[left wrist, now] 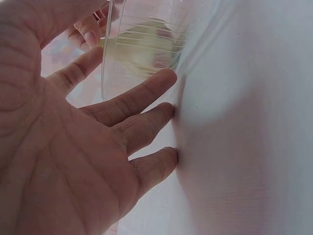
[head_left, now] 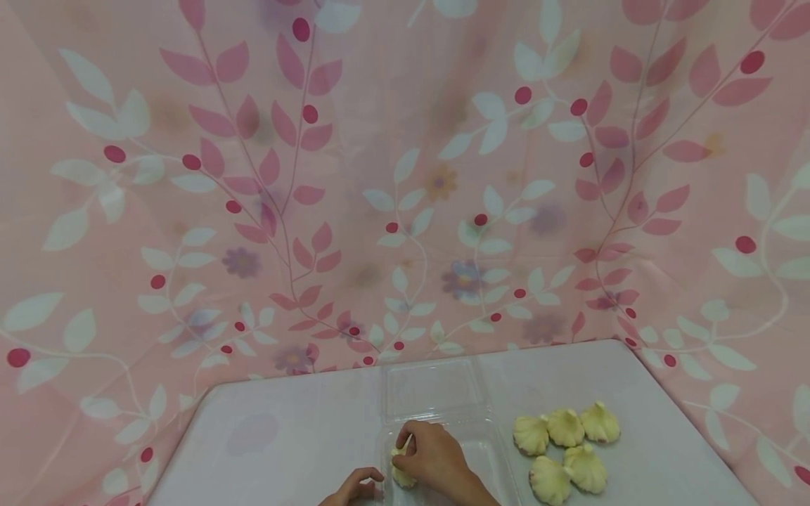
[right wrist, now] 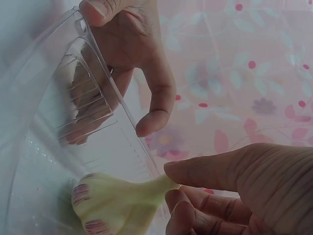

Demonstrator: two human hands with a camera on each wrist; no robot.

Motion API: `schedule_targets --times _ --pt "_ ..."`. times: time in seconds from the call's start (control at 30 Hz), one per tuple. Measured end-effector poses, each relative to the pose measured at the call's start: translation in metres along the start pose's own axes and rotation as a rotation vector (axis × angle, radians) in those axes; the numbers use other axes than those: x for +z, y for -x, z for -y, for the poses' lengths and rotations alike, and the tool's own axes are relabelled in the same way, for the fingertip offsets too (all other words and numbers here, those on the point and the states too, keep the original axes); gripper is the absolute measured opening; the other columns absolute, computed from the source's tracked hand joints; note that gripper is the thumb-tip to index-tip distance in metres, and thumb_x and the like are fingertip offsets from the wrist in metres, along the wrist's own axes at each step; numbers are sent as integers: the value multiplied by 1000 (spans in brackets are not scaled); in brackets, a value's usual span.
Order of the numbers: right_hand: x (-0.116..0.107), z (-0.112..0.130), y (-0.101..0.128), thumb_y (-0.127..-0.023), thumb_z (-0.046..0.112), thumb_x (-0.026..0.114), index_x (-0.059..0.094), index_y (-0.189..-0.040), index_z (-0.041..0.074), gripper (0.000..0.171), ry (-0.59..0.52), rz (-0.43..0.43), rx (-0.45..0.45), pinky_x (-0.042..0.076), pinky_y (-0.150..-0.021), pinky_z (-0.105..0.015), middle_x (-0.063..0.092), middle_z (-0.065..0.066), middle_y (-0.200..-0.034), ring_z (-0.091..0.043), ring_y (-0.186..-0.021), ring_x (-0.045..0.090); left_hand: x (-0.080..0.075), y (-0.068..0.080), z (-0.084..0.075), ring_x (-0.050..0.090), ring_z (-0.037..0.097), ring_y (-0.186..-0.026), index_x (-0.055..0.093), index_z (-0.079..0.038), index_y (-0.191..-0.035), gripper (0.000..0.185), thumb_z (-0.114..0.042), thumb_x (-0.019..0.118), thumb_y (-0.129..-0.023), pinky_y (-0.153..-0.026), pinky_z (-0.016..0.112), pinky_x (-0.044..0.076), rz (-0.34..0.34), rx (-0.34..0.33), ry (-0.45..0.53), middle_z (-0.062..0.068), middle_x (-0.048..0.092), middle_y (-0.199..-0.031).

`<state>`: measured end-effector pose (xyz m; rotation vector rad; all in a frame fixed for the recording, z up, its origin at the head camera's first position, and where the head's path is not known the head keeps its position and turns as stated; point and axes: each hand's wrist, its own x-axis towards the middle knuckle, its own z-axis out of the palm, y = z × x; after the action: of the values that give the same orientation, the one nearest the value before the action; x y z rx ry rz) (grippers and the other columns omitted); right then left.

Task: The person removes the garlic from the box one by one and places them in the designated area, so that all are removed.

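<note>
Clear plastic box [head_left: 443, 414], lid open, on the white table [head_left: 297, 436]; its walls are faint against the cloth. The right hand [head_left: 432, 460] pinches one pale bun [head_left: 402, 474] by its tip, thumb against fingers, inside the box's left end; the hand hides most of the bun from the head view. The left hand [head_left: 354, 490], cut off by the frame edge, has straight fingers [left wrist: 151, 164] slightly spread, tips on the table beside the box. Count: five more buns [head_left: 563, 446] clustered right of the box.
</note>
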<state>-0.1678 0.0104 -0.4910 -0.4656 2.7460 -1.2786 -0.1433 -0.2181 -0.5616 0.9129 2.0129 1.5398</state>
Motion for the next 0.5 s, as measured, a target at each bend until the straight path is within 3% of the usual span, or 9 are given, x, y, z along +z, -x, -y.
schedule_targets --times 0.17,0.5 --pt "0 0 0 -70 26 75 61 -75 21 16 7 -6 8 34 -49 -27 48 13 -60 -5 -54 43 1 0 1 51 9 -106 26 9 -121 43 -3 53 -91 -85 22 40 -7 13 34 30 54 -112" --pt "-6 -3 2 -72 26 73 61 -77 21 14 13 -15 19 35 -50 -27 49 12 -61 -6 -55 44 10 3 0 56 7 -97 36 1 -121 43 -10 61 -88 -77 21 44 -143 -65 -16 14 61 -107"
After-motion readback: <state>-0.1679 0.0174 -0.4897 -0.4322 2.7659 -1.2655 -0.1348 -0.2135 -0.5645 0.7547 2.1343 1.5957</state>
